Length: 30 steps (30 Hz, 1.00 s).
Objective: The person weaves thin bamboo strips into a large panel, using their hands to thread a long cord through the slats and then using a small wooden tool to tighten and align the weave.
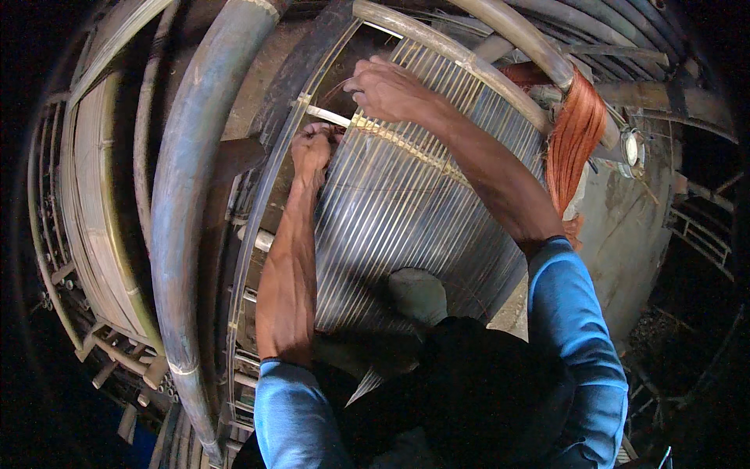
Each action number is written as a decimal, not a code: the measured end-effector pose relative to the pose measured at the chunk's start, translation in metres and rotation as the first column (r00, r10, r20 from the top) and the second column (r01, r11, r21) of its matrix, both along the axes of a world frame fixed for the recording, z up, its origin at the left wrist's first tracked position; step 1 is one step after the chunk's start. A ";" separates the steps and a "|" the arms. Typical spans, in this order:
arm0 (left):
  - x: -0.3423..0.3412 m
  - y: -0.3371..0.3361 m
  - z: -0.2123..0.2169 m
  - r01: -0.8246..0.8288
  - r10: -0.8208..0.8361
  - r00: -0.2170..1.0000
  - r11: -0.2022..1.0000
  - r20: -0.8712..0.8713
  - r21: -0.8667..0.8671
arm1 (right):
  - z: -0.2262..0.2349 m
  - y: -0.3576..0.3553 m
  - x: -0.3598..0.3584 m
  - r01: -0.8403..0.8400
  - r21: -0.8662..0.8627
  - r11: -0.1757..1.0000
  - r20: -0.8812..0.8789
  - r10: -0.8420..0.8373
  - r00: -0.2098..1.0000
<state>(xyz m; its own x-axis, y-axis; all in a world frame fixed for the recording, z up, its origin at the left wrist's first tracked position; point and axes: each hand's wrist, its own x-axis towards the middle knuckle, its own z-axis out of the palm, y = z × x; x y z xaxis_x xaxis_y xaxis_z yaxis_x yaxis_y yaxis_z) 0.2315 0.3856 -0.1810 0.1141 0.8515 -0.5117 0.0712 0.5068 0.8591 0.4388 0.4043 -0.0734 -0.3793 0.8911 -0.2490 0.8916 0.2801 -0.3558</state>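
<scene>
Left hand (pixel 314 146) fisted on a thin strand, right hand (pixel 388 90) pinching the bamboo slat mat (pixel 406 211)

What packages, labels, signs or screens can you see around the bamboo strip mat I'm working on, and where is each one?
None: no package, label, sign or screen shows.
Near the hands are only the bamboo strip mat, the orange cord bundle hanging at its upper right, and a small round white disc beside that bundle.

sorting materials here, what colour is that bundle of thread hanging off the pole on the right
Orange, rust-toned: the thread bundle hangs from the bamboo pole, clearest in the head view.
</scene>
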 end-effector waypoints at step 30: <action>-0.019 -0.010 0.022 0.193 -0.183 0.971 0.980 -0.154 0.054 | -0.036 -0.002 0.022 0.421 0.359 0.833 -0.518 -0.198 0.832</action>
<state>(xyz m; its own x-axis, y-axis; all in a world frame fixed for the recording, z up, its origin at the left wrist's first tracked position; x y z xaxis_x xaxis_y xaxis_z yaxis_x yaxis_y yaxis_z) 0.2121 0.3759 -0.1595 0.2030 0.8554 -0.4765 0.2879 0.4130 0.8640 0.4612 0.4028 -0.1093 -0.0302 0.9459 0.3231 0.7320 0.2411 -0.6373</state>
